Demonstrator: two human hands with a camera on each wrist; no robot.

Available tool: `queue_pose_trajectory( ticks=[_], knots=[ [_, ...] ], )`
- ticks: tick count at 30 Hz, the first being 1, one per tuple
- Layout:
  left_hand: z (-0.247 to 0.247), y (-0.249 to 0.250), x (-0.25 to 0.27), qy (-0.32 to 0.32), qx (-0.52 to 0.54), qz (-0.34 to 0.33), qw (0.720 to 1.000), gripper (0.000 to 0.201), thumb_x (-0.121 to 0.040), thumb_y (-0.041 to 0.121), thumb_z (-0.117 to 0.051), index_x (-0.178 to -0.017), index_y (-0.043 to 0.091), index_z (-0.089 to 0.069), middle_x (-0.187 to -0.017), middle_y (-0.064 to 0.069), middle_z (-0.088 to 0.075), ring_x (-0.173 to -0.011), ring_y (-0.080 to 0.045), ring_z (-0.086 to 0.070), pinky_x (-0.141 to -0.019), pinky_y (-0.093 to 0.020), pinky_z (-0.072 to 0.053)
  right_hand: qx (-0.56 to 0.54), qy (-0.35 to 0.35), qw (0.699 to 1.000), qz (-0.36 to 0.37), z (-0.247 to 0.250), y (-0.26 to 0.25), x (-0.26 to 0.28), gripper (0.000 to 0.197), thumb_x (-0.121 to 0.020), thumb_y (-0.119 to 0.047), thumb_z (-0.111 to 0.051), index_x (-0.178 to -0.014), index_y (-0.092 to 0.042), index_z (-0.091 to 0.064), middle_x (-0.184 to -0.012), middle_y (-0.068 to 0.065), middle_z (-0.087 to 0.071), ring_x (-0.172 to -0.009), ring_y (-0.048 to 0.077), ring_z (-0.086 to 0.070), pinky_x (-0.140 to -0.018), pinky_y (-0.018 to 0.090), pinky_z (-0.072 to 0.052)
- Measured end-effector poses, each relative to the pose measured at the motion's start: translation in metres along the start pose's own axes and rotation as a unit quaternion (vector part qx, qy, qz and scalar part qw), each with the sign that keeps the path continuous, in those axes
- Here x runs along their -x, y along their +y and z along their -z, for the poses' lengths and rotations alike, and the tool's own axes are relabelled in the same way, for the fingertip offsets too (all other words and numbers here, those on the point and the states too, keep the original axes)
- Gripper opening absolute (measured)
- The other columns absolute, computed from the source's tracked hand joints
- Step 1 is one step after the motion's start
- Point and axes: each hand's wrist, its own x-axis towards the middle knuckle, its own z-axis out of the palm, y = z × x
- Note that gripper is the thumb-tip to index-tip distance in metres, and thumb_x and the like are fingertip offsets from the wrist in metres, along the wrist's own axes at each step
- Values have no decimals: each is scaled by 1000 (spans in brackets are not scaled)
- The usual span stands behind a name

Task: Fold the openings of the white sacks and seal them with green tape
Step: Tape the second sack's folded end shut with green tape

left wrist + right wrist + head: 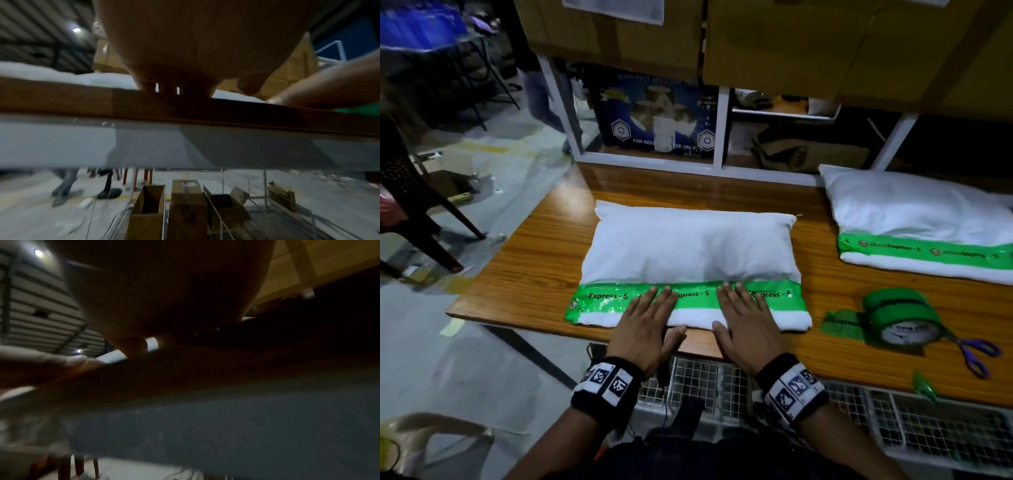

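Observation:
A stuffed white sack (690, 245) lies across the wooden table (534, 267). Its folded near end carries a strip of green tape (606, 298) printed "Express". My left hand (650, 317) and right hand (743, 317) lie flat side by side on the tape and fold, fingers straight, pressing down. In the left wrist view my left hand (185, 48) rests on the table edge (144, 105), the sack (61, 74) behind it. The right wrist view is dark; my right hand (164, 288) fills its top. A second white sack (921, 212), taped green, lies at the right.
A roll of green tape (904, 317) with a loose end sits right of my hands, purple-handled scissors (977, 354) beside it. White shelving (719, 137) with boxes stands behind the table. A dark chair (410, 192) is at the left. A wire rack (722, 383) sits below the table edge.

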Motion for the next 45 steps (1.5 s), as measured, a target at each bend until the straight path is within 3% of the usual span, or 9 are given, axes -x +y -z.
queue_pose_trajectory(
  ticks=[8, 12, 18, 26, 30, 32, 35, 37, 45],
  knots=[
    [6, -3, 0, -1, 17, 20, 1000, 77, -93, 70, -9, -148, 28, -41, -158, 6, -35, -150, -16, -22, -122, -41, -18, -19, 2, 1000, -15, 10, 59, 35, 66, -98, -55, -12, -158, -30, -20, -163, -9, -24, -150, 9, -21, -122, 32, -11],
    [14, 33, -8, 46, 3, 19, 999, 64, -96, 59, -27, -137, 17, -53, -157, -5, -39, -150, -24, -22, -119, -46, -25, -39, -21, 999, -14, 10, 52, 38, 68, -99, -56, -19, -159, -23, -18, -165, -5, -18, -152, 13, -16, -120, 31, -3],
    [-4, 69, -31, -45, 48, -36, 997, 81, -88, 66, -9, -157, 26, -23, -165, 4, -15, -153, -16, -4, -122, -42, -5, -64, 39, 995, -61, 24, 70, 30, 72, -94, -46, -12, -156, -14, -30, -163, 4, -26, -150, 17, -23, -122, 32, -12],
    [-10, 58, -29, -26, 16, -47, 998, 75, -93, 67, -22, -152, 22, -37, -160, 2, -32, -150, -21, -24, -120, -47, -21, -38, -10, 997, -72, 8, 90, 54, 72, -97, -51, -15, -158, -14, -22, -164, 4, -20, -152, 20, -20, -124, 36, -4],
    [2, 92, -36, 38, -11, -69, 997, 59, -90, 49, -40, -126, 8, -62, -137, -14, -60, -130, -32, -53, -110, -47, -37, -59, -28, 996, -59, 7, 87, 55, 82, -87, -49, -10, -158, -9, -16, -166, 9, -13, -153, 22, -14, -121, 31, 0],
    [4, 115, -49, 57, 18, -129, 990, 53, -89, 40, -43, -127, 7, -61, -138, -14, -58, -131, -31, -50, -110, -43, -36, -63, -39, 996, -43, 11, 91, 53, 84, -83, -45, -8, -158, -9, -15, -166, 8, -11, -153, 20, -11, -123, 31, -2],
    [-3, 132, -68, -25, 53, -157, 986, 70, -93, 52, -30, -149, 11, -42, -157, -7, -37, -149, -25, -24, -117, -44, -28, -62, -46, 996, -40, 13, 95, 52, 84, -81, -42, -9, -158, -10, -15, -166, 8, -12, -153, 20, -11, -125, 34, -6],
    [-14, 122, -66, -52, 22, -144, 988, 74, -94, 60, -23, -156, 20, -27, -163, 2, -22, -152, -18, -14, -121, -45, -21, -55, -45, 996, -54, 13, 94, 51, 77, -85, -36, -17, -158, -11, -17, -166, 8, -14, -153, 21, -13, -125, 34, -8],
    [1, 0, -7, -11, 17, -35, 999, 68, -98, 64, -10, -156, 32, -25, -160, 12, -27, -148, -12, -26, -118, -43, -27, 0, -50, 995, -87, 15, 87, 51, 76, -86, -33, -22, -159, -14, -15, -166, 4, -15, -152, 19, -16, -123, 37, -4]
  ],
)
